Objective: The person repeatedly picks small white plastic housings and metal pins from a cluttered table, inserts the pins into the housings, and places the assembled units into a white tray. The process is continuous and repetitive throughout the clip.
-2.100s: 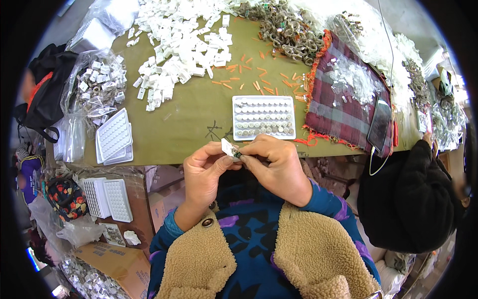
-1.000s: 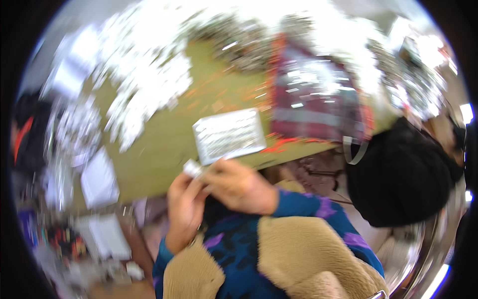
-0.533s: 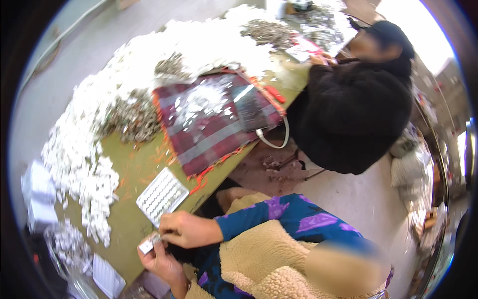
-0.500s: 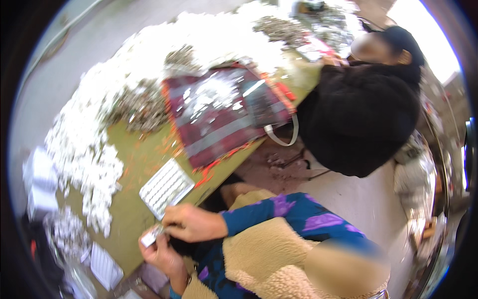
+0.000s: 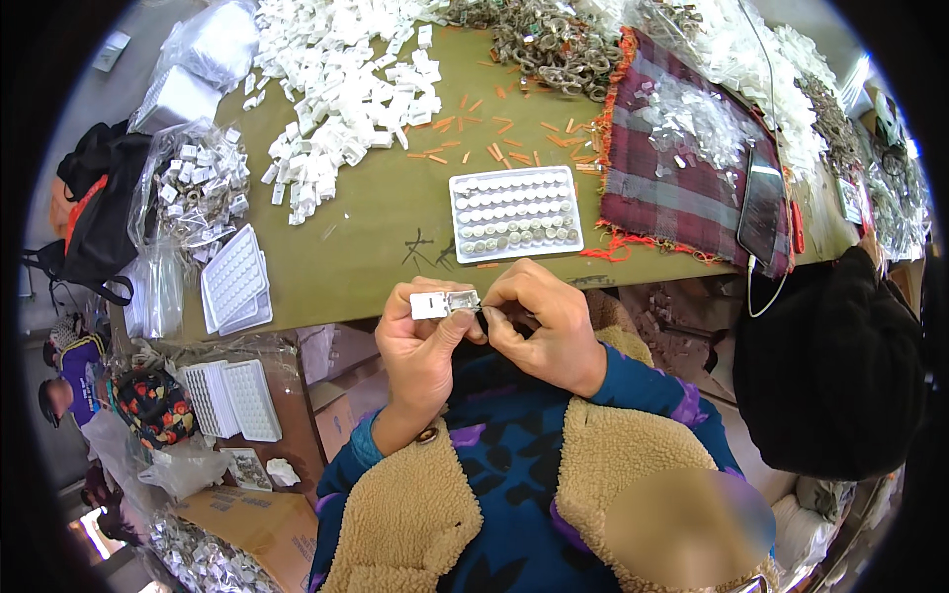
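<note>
My left hand (image 5: 417, 358) grips a small white plastic housing (image 5: 428, 305) between thumb and fingers. A clear or metallic section makes up the housing's right end. Right at that end, my right hand (image 5: 546, 321) has its thumb and forefinger pinched together. Whatever sits in that pinch is too small and too covered to name. Just beyond both hands, a white tray (image 5: 457, 225) lies on the green tabletop (image 5: 346, 262), with rows of small round white and metallic pieces in it.
White plastic pieces (image 5: 336, 128) are heaped at the far left, with metal parts (image 5: 563, 44) beside them. Orange strips (image 5: 499, 148) lie scattered. On the right are a plaid cloth (image 5: 633, 178), a cabled phone (image 5: 759, 208) and a person in black (image 5: 830, 366). Stacked trays (image 5: 237, 282) stand left.
The whole view has turned, and the table now lies straight ahead. Both hands remain together at the white housing, near the tray.
</note>
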Available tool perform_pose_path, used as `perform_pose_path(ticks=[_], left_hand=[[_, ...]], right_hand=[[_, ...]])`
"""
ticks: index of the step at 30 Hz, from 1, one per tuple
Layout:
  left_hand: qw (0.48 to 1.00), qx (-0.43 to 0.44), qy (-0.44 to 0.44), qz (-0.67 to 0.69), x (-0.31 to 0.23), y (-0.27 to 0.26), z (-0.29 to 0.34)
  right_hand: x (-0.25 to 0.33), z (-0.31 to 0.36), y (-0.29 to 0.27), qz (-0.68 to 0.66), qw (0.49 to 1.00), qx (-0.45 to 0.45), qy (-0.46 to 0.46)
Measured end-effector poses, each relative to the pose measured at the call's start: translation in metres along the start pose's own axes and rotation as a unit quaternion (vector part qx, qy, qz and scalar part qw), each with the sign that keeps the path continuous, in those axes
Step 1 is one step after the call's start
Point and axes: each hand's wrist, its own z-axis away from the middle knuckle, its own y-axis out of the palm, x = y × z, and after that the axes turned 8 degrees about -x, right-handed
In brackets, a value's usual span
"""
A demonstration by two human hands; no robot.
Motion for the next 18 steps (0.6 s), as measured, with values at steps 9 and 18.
perform_pose_path(ticks=[9, 18], left_hand=[[1.0, 0.009, 0.016, 0.025, 0.005, -0.011, -0.002], [0.957, 0.028, -0.214, 0.194, -0.002, -0.022, 0.0]], right_hand=[[-0.001, -0.002, 0.007, -0.159, 0.948, 0.046, 0.272], [0.008, -0.003, -0.001, 0.018, 0.999, -0.004, 0.04]])
